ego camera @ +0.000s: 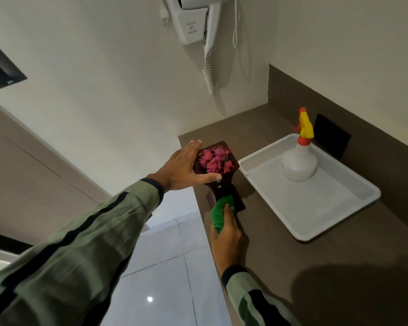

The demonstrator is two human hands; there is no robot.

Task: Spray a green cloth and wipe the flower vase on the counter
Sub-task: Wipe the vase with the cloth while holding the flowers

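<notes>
A dark brown flower vase [223, 188] with pink flowers [216, 160] stands near the left edge of the brown counter [292, 267]. My left hand [185, 169] grips the vase's wide top from the left, thumb across its front. My right hand [226, 231] holds a bunched green cloth [219, 211] pressed against the vase's lower part and base. A white spray bottle [299, 162] with a yellow and orange trigger head stands upright in a white tray [327, 203] to the right.
A black square object [331, 135] leans at the counter's back wall behind the tray. A white wall-mounted hair dryer [196, 22] with a coiled cord hangs above. The counter's left edge drops to a glossy tiled floor [165, 267]. A door stands to the left.
</notes>
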